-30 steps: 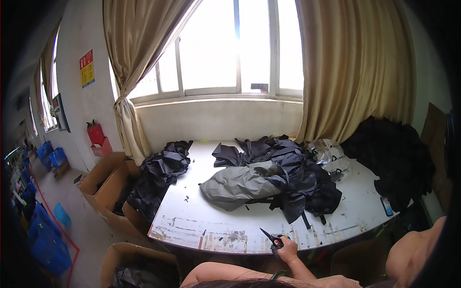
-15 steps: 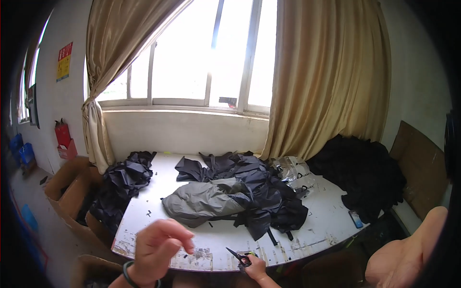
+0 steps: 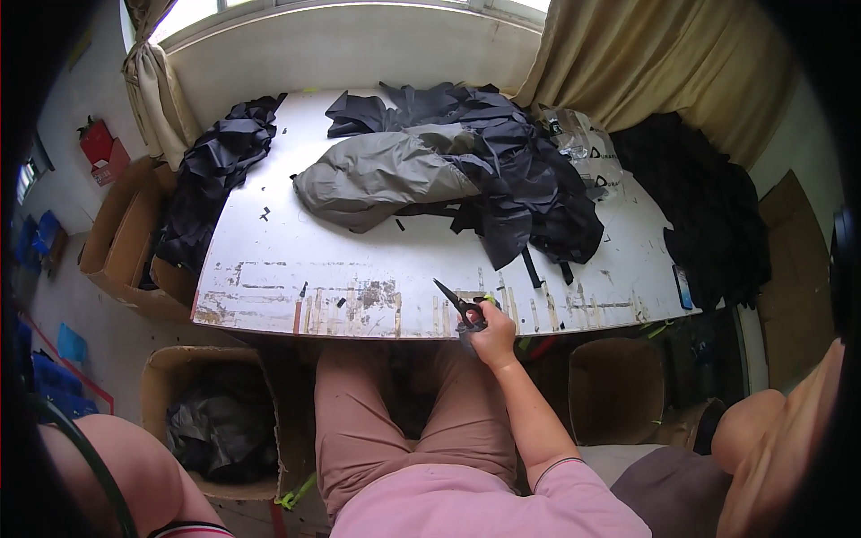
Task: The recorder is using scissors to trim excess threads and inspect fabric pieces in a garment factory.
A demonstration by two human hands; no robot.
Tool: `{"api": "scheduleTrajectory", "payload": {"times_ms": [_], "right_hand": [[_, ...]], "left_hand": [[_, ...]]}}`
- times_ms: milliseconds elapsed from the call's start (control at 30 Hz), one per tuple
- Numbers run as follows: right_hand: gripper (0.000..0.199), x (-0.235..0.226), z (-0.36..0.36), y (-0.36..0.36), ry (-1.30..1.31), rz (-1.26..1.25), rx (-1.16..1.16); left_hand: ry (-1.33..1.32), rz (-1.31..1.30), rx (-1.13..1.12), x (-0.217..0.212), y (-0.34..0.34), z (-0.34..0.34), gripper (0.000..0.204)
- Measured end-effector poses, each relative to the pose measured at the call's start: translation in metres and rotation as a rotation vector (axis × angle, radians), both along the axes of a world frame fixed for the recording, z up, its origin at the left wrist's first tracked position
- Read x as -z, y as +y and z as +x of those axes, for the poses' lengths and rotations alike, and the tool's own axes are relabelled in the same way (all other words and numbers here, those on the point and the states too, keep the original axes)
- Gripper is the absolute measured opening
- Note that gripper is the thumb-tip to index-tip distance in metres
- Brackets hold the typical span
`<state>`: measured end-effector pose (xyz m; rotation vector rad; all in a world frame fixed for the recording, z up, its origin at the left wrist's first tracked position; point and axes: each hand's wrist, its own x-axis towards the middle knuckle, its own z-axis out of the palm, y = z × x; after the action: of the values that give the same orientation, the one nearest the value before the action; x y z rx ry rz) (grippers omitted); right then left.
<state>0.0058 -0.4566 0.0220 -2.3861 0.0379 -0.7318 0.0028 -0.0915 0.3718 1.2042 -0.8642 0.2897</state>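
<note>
My right hand (image 3: 491, 337) is closed around the handles of black scissors (image 3: 461, 303) at the table's near edge. Their blades point up and to the left, above the table surface. My left forearm (image 3: 117, 466), with a dark green band (image 3: 76, 453) around it, enters at the lower left; its hand is outside the picture. Farther back on the white table (image 3: 269, 238) lies a crumpled grey fabric piece (image 3: 381, 184). Black fabric (image 3: 529, 179) is bunched beside and behind it. Neither hand touches the fabric.
Black fabric hangs at the table's left (image 3: 220, 161) and right (image 3: 695, 202). Clear plastic bags (image 3: 583, 148) lie behind. Cardboard boxes stand left (image 3: 112, 229) and below (image 3: 161, 386); another carton (image 3: 619, 381) is under the table. Another person's bare skin (image 3: 762, 430) shows at right.
The view has tilted down, bringing my lap and the boxes below into sight. My left hand has left the picture from over the table. My right hand still holds the scissors.
</note>
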Motion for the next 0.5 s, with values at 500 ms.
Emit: {"api": "scheduleTrajectory", "payload": {"times_ms": [500], "right_hand": [[0.012,0.011,-0.011,0.011,-0.001,0.048,-0.02]], "left_hand": [[-0.061,-0.216,-0.178,0.046,-0.019,-0.026,0.049]]}}
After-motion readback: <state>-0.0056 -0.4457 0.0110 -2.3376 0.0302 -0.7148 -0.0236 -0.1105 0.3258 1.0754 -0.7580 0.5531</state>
